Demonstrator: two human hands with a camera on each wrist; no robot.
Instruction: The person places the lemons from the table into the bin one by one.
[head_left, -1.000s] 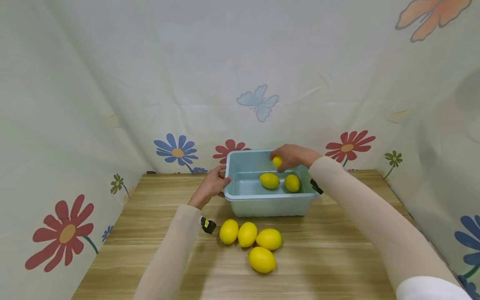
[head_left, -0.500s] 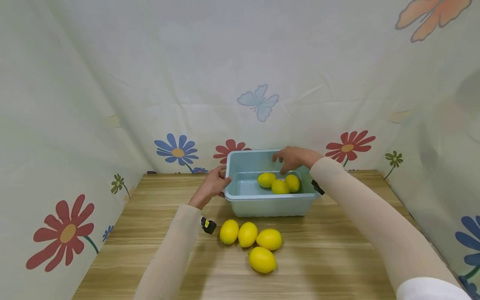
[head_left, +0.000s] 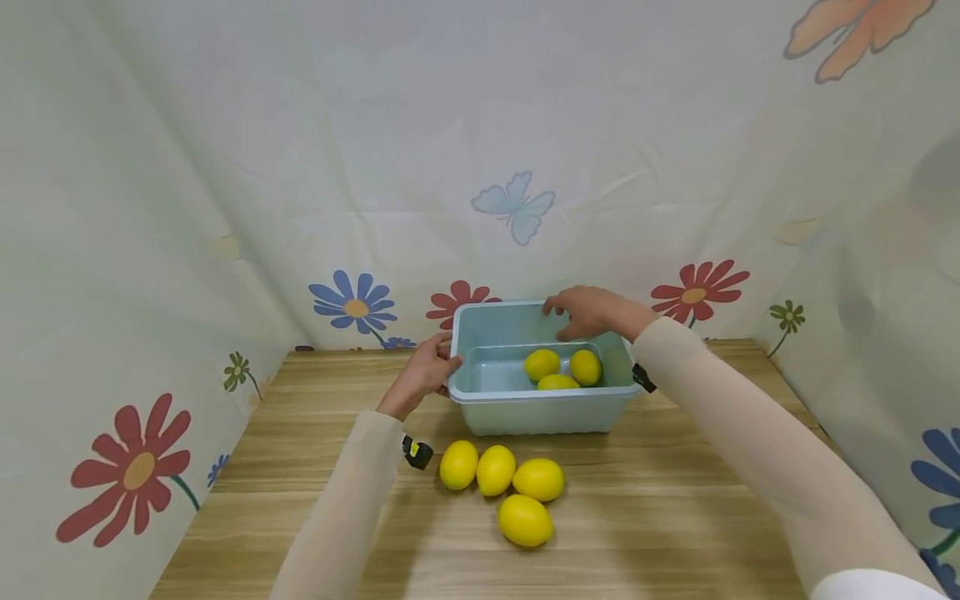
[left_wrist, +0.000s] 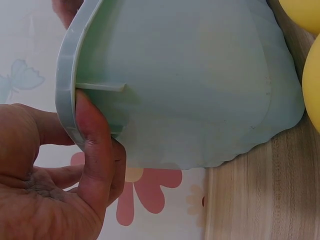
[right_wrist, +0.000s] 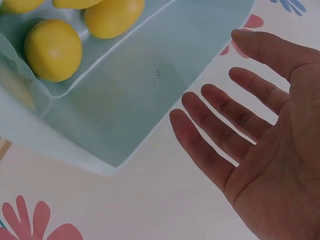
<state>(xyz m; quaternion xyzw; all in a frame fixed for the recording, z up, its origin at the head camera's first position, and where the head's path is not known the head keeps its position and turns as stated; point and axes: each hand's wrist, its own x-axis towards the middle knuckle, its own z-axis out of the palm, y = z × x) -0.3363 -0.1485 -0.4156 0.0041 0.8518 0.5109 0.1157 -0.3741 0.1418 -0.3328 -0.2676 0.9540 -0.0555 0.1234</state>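
My left hand point(head_left: 425, 372) grips the rim at the left end of a light blue plastic basin point(head_left: 543, 414). The left wrist view shows its fingers point(left_wrist: 95, 135) curled under the basin's lip. Above the back right part of the basin is my right hand point(head_left: 590, 312), fingers spread and holding nothing. In the right wrist view, its fingertips point(right_wrist: 177, 116) overlap the basin's rim. Inside the basin lie three yellow lemons: one lemon point(head_left: 542, 364) in the middle, another lemon point(head_left: 586, 367) to its right, and a third lemon point(head_left: 558, 382) partly hidden behind the front wall.
Several more lemons point(head_left: 495, 469) lie grouped on the wooden table point(head_left: 660, 517) in front of the basin. A flower-printed cloth point(head_left: 405, 167) hangs behind the table and along both sides. Small black wrist devices point(head_left: 417, 451) are strapped to the forearms.
The right hand has let go of a lemon, which dropped into the basin and rolled against the front wall. That hand has since risen slightly and shifted right. The left hand stays put.
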